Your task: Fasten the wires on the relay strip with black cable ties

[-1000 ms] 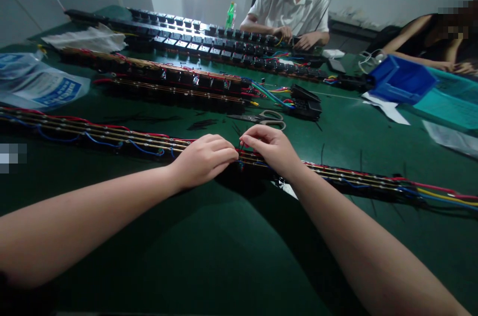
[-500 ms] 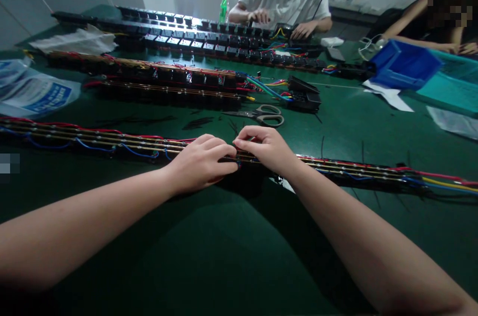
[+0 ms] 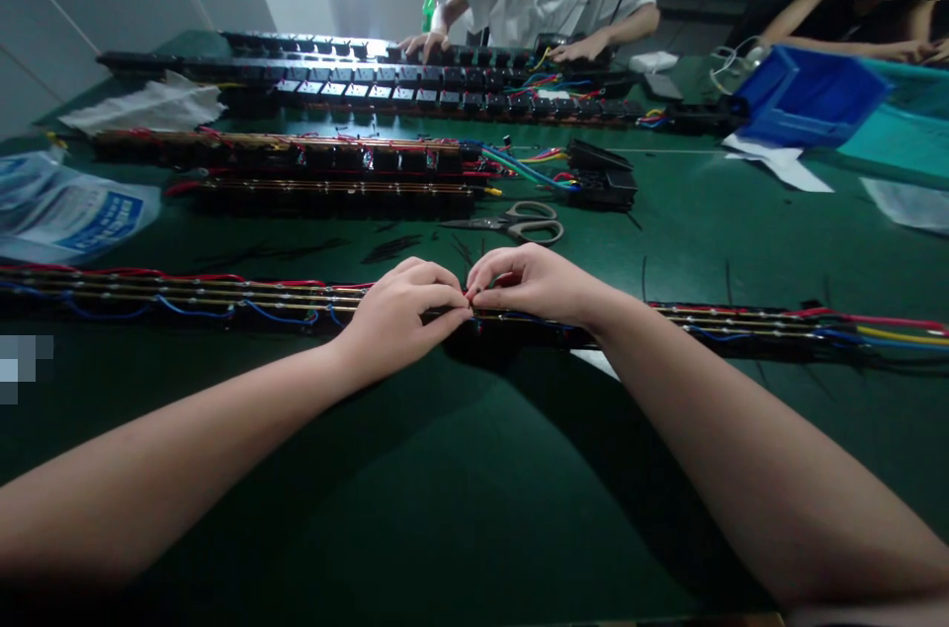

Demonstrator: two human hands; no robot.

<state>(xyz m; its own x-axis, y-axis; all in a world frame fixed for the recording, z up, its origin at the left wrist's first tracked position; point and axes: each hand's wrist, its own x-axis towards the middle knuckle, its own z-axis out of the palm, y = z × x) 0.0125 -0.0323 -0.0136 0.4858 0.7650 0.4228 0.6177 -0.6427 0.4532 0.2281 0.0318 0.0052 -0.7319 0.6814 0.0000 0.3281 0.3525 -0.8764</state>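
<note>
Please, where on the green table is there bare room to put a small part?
The green table is bare between the forearms, except a white scrap near the wired strip; mostly bare between scissors and white paper. Crowded: where left hand and right hand meet, among thin black pieces beyond, and along the far strips.

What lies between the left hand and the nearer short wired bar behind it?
Thin black strips lie loose between the left hand and that short wired bar; the scissors lie to their right. The head view shows this.
</note>
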